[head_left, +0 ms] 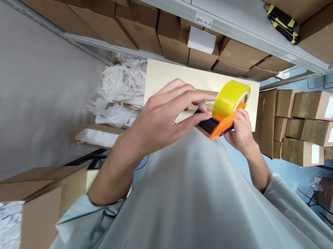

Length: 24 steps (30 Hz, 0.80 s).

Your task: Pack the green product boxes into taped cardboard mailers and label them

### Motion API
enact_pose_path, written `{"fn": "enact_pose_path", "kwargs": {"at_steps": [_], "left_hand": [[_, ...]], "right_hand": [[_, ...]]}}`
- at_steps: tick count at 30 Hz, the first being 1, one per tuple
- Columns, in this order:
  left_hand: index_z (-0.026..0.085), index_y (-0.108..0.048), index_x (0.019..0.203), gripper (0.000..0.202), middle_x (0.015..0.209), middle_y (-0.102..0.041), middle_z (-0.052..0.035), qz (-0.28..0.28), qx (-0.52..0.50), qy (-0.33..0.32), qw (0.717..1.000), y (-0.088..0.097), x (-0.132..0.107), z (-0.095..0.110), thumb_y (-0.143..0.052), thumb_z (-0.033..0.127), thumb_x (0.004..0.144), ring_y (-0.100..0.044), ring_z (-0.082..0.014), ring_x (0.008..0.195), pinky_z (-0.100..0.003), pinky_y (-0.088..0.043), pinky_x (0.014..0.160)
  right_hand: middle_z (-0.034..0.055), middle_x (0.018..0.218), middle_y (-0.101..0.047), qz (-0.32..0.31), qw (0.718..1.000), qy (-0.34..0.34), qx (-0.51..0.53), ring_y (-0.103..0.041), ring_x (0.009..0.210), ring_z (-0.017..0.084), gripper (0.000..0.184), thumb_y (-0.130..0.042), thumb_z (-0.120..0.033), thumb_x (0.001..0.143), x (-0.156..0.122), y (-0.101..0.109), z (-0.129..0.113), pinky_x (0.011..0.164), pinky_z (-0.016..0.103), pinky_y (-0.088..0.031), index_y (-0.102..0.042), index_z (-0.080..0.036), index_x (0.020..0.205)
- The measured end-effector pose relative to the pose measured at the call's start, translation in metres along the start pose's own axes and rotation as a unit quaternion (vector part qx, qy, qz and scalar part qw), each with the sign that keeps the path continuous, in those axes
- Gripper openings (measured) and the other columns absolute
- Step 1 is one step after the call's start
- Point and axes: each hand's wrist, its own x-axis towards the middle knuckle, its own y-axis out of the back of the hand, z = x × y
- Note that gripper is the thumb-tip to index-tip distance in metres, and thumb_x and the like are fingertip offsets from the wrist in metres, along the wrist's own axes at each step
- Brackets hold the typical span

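Observation:
In the head view, my right hand (241, 130) is wrapped around the handle end of an orange and dark-blue tape dispenser (223, 125). A wide roll of yellow packing tape (228, 98) sits in it, tilted. My left hand (172, 110) is at the dispenser's front, beside the roll. Its thumb and fingers are bent together at the tape's loose stretch, with the index fingertip against the roll. Exactly where the tape lies between the fingers is partly hidden. Below both hands is a pale cream tabletop (162, 73).
Shredded white paper (123, 82) heaps at the table's left. Beyond the table, a metal shelf (235, 39) holds cardboard boxes and black-and-yellow cutters (282, 23). Stacked labelled cartons (308, 116) stand right. An open carton (42, 223) with plastic-wrapped contents is near left.

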Motion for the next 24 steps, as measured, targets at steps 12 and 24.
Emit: {"fn": "enact_pose_path", "kwargs": {"at_steps": [12, 24], "left_hand": [[0.033, -0.079, 0.109, 0.013, 0.101, -0.084, 0.0016, 0.133, 0.099, -0.116, 0.979, -0.02, -0.036, -0.007, -0.067, 0.033, 0.114, -0.075, -0.0179, 0.087, -0.037, -0.062, 0.087], [0.017, -0.08, 0.092, 0.033, 0.096, -0.082, -0.0075, 0.206, -0.264, 0.411, 0.848, -0.112, -0.075, -0.166, -0.089, 0.049, 0.087, -0.072, -0.0185, 0.083, -0.03, -0.066, 0.075]], "right_hand": [[0.0086, 0.104, -0.076, -0.055, 0.998, -0.04, -0.011, -0.073, 0.097, 0.03, 0.018, -0.062, -0.028, 0.109, -0.017, 0.005, 0.001, 0.1, 0.055, -0.062, -0.066, -0.026, 0.126], [0.0073, 0.099, -0.08, -0.488, 0.805, -0.289, 0.174, -0.071, 0.082, 0.026, 0.058, -0.065, -0.075, 0.104, 0.023, 0.011, 0.09, 0.074, 0.036, -0.059, -0.073, -0.02, 0.119]]}}
